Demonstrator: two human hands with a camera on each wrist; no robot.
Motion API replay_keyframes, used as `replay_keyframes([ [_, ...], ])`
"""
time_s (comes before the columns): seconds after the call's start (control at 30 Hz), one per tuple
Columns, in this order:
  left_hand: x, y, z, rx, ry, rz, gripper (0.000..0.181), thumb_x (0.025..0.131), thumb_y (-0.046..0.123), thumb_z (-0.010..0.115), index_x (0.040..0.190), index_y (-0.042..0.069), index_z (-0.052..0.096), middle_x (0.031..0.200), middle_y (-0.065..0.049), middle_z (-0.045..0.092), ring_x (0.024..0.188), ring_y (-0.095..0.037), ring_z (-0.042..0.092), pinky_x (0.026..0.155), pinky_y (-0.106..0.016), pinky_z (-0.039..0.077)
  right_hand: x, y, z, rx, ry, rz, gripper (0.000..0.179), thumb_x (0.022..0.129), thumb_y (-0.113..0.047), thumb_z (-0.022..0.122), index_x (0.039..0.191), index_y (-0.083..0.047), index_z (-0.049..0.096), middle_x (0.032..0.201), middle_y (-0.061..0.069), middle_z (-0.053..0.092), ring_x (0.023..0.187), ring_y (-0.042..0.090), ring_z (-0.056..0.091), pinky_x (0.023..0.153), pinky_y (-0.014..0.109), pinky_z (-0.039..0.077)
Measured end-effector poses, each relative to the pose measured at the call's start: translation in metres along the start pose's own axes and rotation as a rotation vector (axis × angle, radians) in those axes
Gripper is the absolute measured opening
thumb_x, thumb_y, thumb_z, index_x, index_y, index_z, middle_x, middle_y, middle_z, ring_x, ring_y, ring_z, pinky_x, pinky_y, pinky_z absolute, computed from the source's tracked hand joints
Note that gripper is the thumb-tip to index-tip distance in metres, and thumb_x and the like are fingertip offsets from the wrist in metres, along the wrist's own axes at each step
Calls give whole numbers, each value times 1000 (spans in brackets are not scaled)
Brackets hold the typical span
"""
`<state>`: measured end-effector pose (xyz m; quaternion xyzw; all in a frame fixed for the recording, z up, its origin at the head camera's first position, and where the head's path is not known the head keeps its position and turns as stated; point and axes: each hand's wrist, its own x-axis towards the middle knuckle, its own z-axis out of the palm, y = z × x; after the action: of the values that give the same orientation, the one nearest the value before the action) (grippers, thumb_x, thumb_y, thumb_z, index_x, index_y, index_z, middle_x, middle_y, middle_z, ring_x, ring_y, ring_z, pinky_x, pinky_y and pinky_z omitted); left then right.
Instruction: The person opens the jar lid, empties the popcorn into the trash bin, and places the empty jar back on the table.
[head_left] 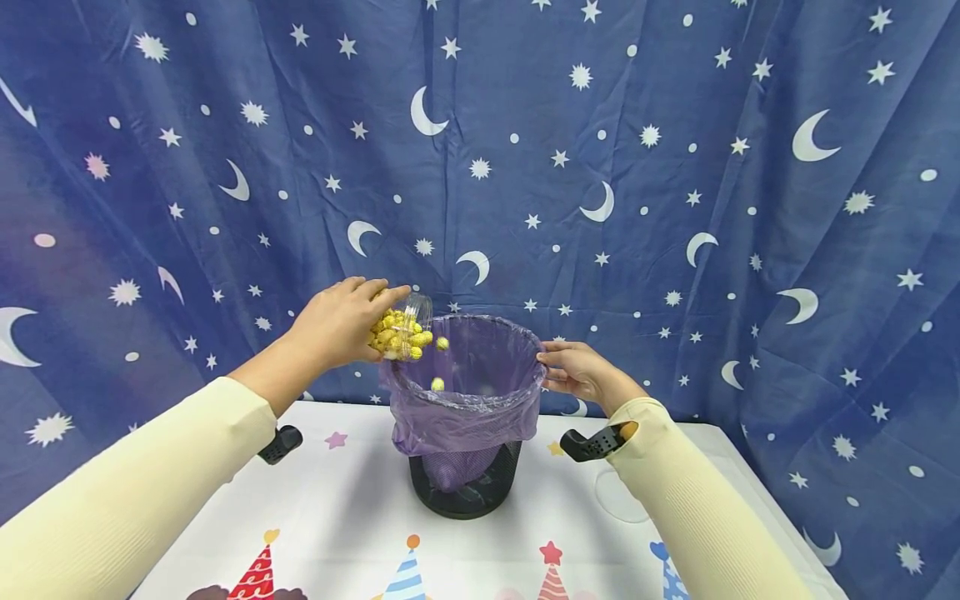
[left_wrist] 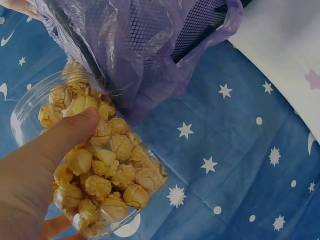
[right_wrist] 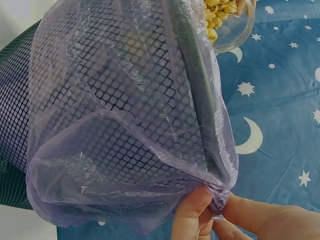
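My left hand (head_left: 341,323) grips a clear plastic jar (left_wrist: 26,112) of yellow popcorn (left_wrist: 100,165), tipped sideways over the left rim of a mesh trash can. Two loose popcorn pieces (head_left: 438,384) are in the air past the jar's mouth. A purple plastic bag (head_left: 465,417) lines the trash can (head_left: 463,500) and folds down over its outside. On the far side, my right hand (head_left: 581,372) pinches the bag at the rim; the right wrist view shows thumb and finger (right_wrist: 192,212) closed on a gathered bit of plastic.
The trash can stands on a white tablecloth (head_left: 337,500) printed with party hats and stars. Behind it hangs a blue curtain (head_left: 525,167) with white moons and stars. A faint clear round disc (head_left: 621,497) lies on the table right of the can.
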<state>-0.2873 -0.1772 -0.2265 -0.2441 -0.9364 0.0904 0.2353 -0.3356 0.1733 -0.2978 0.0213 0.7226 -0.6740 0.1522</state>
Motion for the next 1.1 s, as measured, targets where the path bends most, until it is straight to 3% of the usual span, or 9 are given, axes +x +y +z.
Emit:
replay_keyframes([
  [0.4, 1, 0, 1, 30, 34, 38, 103, 61, 41, 93, 148, 21, 42, 141, -19, 52, 123, -43, 52, 96, -57, 51, -1, 0, 1, 15, -14, 0, 53, 102, -6, 51, 151, -2, 33, 111, 7, 56, 80, 9, 63, 72, 21, 59],
  [0.73, 3, 2, 1, 52, 7, 34, 104, 61, 44, 92, 149, 22, 41, 142, -18, 51, 125, -44, 50, 99, -58, 49, -1, 1, 0, 4, 0, 0, 52, 101, -6, 51, 151, -2, 35, 108, 5, 56, 80, 9, 63, 72, 22, 60],
  [1.1, 4, 1, 1, 80, 19, 58, 105, 61, 45, 92, 149, 23, 41, 142, -18, 51, 125, -44, 51, 101, -58, 47, 0, 0, 0, 12, -6, -1, 52, 101, -6, 51, 150, -1, 35, 104, 5, 59, 78, 8, 63, 70, 22, 60],
])
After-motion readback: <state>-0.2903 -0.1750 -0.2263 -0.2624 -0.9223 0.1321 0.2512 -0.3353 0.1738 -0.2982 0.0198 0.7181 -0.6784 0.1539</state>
